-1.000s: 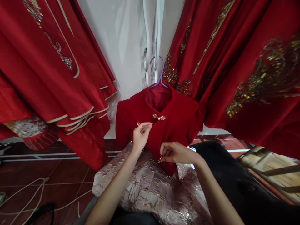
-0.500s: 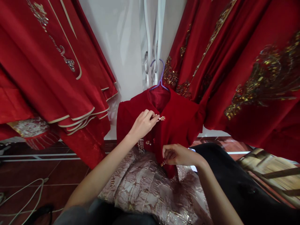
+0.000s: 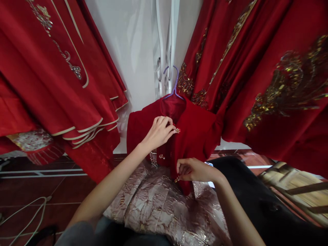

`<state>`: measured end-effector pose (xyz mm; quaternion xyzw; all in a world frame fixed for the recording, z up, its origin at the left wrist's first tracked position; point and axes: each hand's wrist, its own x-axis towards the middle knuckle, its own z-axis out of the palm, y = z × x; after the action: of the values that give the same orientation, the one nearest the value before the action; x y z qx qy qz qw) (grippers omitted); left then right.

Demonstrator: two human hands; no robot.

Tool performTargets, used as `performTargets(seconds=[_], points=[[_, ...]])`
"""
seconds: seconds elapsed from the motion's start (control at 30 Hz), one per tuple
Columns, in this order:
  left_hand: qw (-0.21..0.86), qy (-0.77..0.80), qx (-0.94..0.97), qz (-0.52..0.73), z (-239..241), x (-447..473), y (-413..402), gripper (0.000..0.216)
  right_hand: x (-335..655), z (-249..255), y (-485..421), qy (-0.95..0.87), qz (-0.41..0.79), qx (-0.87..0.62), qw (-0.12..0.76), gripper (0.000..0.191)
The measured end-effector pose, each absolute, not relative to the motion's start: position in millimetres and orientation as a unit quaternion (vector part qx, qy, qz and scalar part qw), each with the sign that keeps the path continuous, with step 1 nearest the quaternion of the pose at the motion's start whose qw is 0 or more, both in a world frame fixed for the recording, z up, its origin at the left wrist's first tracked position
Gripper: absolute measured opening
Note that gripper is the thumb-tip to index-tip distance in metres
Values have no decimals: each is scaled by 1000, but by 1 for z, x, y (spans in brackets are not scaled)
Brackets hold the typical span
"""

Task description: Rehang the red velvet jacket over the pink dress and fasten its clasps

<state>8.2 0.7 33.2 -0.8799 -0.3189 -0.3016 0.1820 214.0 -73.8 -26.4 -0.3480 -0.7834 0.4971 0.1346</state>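
Head camera: a matte red jacket (image 3: 196, 136) sits on a thin purple hanger (image 3: 175, 82), a person's left hand (image 3: 160, 131) pinching the beaded clasp (image 3: 177, 130) at its neck and partly hiding it. Lower on the jacket, the right hand (image 3: 193, 169), fingers curled, grips the front edge beside a gold-toned fastener (image 3: 176, 179). Crinkled, shiny pinkish fabric (image 3: 151, 201) spreads below the jacket; glossy pale-piped garments (image 3: 77, 106) flank its left, gold-sequined red garments (image 3: 258, 138) its right.
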Motion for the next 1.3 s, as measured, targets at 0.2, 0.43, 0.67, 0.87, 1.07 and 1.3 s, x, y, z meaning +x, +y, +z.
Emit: performTargets(seconds=[0.2,0.43,0.67,0.87,1.07,1.3], points=[[186,-277,-901,-278,38,4,0,20,210,-27,-75,-778,502,-355,128,18],[73,-283,-905,-310,36,6,3,24,198,-13,-76,-757,498,-384,178,16],[139,-377,-826,-395,38,3,-1,23,174,45,-51,-658,414,-447,443,30],[255,-517,-716,-394,36,-3,-12,58,154,56,-39,-670,318,-471,478,83],[208,-564,-700,-385,49,-47,-12,20,204,68,-51,-679,129,-576,436,92],[287,-540,-689,-389,108,-83,6,17,238,109,14,-678,64,-626,380,111]])
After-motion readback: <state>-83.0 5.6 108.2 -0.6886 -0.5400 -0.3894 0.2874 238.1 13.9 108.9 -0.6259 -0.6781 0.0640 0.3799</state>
